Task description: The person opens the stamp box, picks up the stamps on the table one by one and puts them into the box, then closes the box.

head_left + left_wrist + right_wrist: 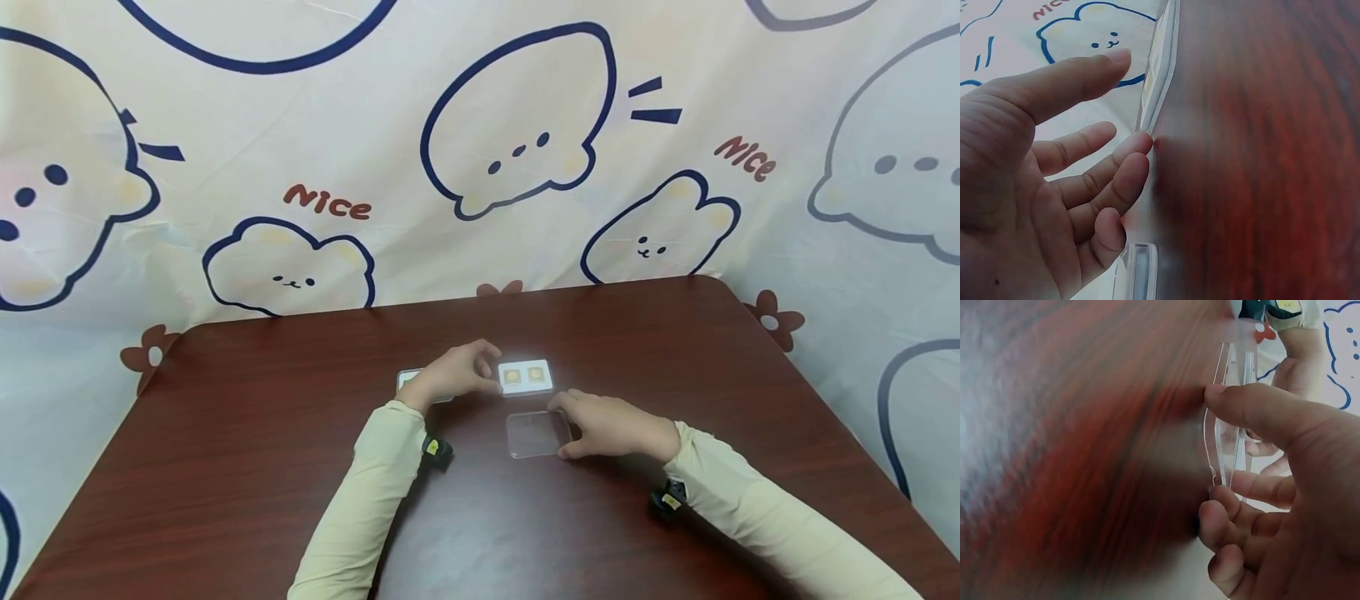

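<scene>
On the table lies a flat clear case [525, 367] with a white insert and two gold-coloured pieces. My left hand [456, 373] is at its left side, fingers loosely bent and thumb apart; in the left wrist view the fingertips come right up to the edge of that case [1163, 69]. Partly hidden under the left hand is a second, similar case [406, 378]. Closer to me is a transparent plastic lid [534, 436]. My right hand [613, 427] holds this lid by its right end, thumb at the near corner and fingers at the far one.
The dark red-brown wooden table [262, 467] has rounded far corners. Behind it hangs a pale curtain [405, 158] with cartoon outlines. Each wrist wears a small black camera, one on the left [438, 451] and one on the right [667, 499].
</scene>
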`<state>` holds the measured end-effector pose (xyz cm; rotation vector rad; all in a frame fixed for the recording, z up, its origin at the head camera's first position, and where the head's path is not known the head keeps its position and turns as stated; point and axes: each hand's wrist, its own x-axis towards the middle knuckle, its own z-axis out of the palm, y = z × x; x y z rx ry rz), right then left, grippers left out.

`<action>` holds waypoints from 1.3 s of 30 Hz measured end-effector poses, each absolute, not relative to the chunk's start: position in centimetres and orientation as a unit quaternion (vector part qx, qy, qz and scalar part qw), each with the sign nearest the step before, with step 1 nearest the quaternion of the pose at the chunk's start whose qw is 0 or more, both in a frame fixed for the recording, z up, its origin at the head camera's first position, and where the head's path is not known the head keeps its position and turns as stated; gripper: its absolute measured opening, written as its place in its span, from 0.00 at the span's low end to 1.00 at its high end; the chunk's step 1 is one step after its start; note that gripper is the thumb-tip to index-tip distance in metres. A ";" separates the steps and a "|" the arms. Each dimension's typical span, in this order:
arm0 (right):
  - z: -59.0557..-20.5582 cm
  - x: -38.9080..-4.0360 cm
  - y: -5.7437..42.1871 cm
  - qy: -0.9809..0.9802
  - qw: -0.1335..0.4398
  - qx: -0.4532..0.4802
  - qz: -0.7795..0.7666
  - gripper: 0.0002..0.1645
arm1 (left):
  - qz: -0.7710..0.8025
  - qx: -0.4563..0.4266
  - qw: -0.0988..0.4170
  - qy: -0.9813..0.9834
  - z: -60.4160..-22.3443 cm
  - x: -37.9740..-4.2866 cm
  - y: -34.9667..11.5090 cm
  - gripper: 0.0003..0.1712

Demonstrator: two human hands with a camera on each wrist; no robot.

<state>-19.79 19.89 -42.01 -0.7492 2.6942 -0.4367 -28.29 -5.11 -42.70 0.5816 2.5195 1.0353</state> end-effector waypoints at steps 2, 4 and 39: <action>-42.0 -20.0 19.9 0.941 0.153 -0.262 -0.152 0.35 | 0.364 0.206 0.179 0.891 -42.8 -28.3 -5.0 0.33; -42.0 -20.3 20.1 0.941 0.147 -0.263 -0.153 0.34 | 0.362 0.206 0.178 0.892 -42.9 -28.3 -5.0 0.32; -43.2 -25.3 19.0 0.953 0.084 -0.226 -0.183 0.37 | 0.328 0.214 0.183 0.902 -42.8 -28.3 -4.4 0.35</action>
